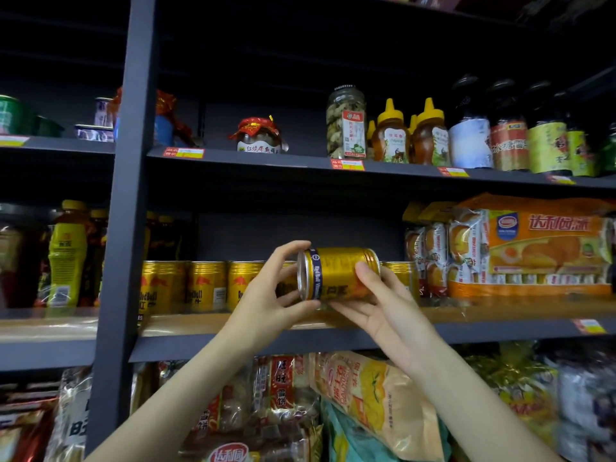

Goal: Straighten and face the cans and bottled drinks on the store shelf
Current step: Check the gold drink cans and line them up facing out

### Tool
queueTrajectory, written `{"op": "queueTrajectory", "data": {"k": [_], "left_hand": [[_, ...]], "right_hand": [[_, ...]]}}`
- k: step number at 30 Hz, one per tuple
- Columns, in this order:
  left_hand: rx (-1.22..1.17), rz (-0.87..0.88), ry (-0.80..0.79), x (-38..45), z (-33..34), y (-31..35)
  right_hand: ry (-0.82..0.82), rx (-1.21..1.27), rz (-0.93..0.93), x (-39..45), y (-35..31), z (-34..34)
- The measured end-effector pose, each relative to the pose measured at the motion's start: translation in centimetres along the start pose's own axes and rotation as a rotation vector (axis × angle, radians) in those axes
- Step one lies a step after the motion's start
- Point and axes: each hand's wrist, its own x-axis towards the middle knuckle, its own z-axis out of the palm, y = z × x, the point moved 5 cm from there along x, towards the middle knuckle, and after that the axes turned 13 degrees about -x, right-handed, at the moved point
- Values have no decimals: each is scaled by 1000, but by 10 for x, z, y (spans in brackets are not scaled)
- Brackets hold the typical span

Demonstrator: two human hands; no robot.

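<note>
Gold can (340, 273) held sideways before shelf (500, 330).
Left hand (266, 303) grips its silver end; right hand (383, 305) cradles its body. Can row (203, 285) upright behind.

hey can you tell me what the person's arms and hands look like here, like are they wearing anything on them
Both forearms come up from the bottom edge bare, with no sleeves in view. The left hand and right hand wear no gloves, and no rings, watch or bracelet show on the visible parts. The fingernails look short and unpainted. Upper arms are out of frame.
</note>
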Motion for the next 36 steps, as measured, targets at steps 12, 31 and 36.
{"op": "queueTrajectory", "data": {"k": [12, 31, 36], "left_hand": [[-208, -88, 133, 2, -5, -5], [560, -6, 180, 3, -31, -24], [619, 3, 221, 1, -30, -20]], "right_hand": [[9, 73, -66, -1, 3, 3], [239, -1058, -946, -13, -29, -6], [285, -816, -740, -7, -35, -13]]}}
